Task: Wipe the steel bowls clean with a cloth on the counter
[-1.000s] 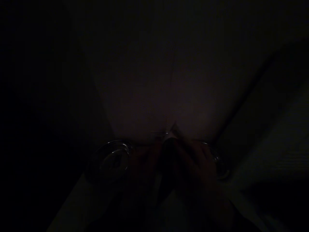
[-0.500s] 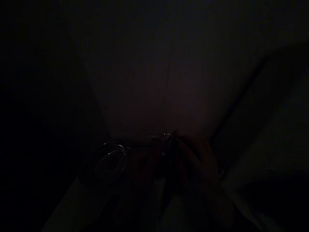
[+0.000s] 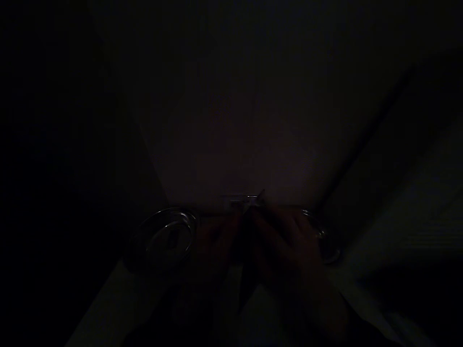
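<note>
Right hand (image 3: 289,250) shifted nearer centre, uncovering a round glass dish (image 3: 323,241) at right: fingers of it and left hand (image 3: 213,241) meet, seemingly curled about a small glinting object (image 3: 249,200) at far centre, grip indistinct in the dark; second glass dish (image 3: 162,241) at left.

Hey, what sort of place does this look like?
It's very dark, so this is only a guess: probably a dim indoor counter, perhaps a kitchen. A pale wall rises behind a pale surface, with a round glass dish and a second glass dish.
</note>
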Demonstrator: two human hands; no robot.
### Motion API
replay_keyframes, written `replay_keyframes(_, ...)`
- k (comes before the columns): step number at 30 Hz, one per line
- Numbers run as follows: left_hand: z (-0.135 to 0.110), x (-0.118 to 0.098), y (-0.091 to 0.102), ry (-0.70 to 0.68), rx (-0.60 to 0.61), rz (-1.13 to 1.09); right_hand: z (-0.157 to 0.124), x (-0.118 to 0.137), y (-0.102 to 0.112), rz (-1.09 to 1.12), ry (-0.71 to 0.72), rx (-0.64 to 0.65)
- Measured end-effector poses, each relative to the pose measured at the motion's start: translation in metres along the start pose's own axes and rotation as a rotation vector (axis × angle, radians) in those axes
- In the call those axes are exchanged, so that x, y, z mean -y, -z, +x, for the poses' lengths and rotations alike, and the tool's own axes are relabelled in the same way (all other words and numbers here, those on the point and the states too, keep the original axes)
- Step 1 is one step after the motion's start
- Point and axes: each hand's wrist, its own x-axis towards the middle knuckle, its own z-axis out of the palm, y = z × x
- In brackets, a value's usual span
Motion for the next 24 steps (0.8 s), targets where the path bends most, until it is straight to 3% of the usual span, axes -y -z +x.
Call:
replay_keyframes(3, 0.003, 0.0, 0.0, 0.017, 0.043, -0.045, -0.002, 0.004, -0.003, -0.006, 0.051, 0.024)
replay_keyframes(9, -0.001, -0.003, -0.003, 0.057, 0.084, -0.148, 0.0, -0.013, -0.003, -0.004, -0.138, -0.012)
replay_keyframes(13, 0.004, -0.001, -0.004, 0.063, 0.138, -0.173, -0.002, -0.007, -0.005, 0.009, -0.024, 0.026)
replay_keyframes(19, 0.009, 0.01, -0.007, 0.061, 0.037, -0.186, -0.003, 0.008, -0.007, -0.017, 0.075, 0.037)
replay_keyframes(24, 0.01, 0.027, -0.008, -0.005, -0.071, -0.116, -0.004, 0.01, -0.009, 0.006, 0.162, -0.038)
